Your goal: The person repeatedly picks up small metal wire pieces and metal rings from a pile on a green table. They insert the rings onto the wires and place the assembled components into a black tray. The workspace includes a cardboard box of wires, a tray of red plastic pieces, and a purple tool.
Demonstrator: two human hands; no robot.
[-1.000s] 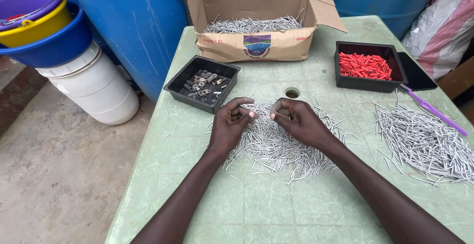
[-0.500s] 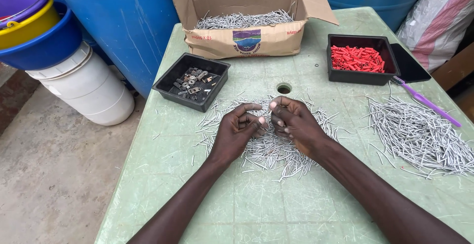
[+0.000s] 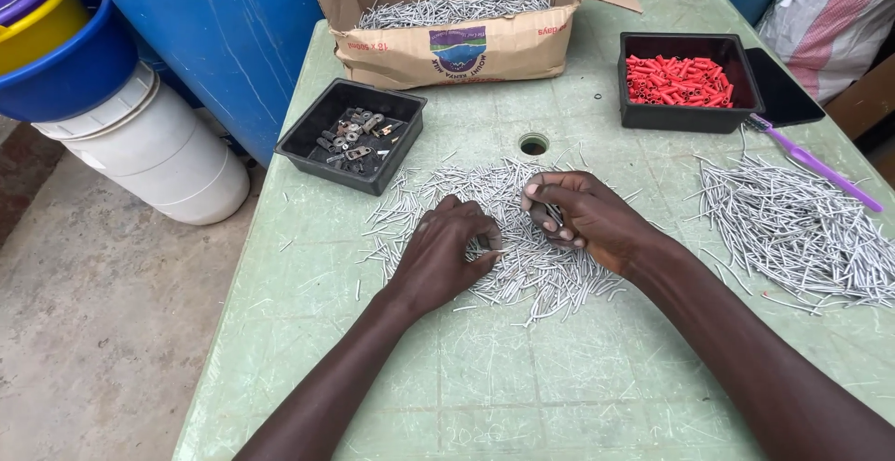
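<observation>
the left hand (image 3: 443,256) is curled over the middle pile of grey nails (image 3: 503,237) on the green table (image 3: 522,386), pinching one nail, and the right hand (image 3: 587,219) is closed on several nails, mostly hidden by its fingers. behind them, the open cardboard box (image 3: 457,46), its top cut off, has a blue-green label on the front and more nails inside.

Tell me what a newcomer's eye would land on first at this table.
First, the two hands in the middle of the green table: the left hand and right hand rest on a heap of silvery metal pins. Next, the bright red pieces in a black tray at the far right, and the open cardboard box of more pins at the far edge.
</observation>
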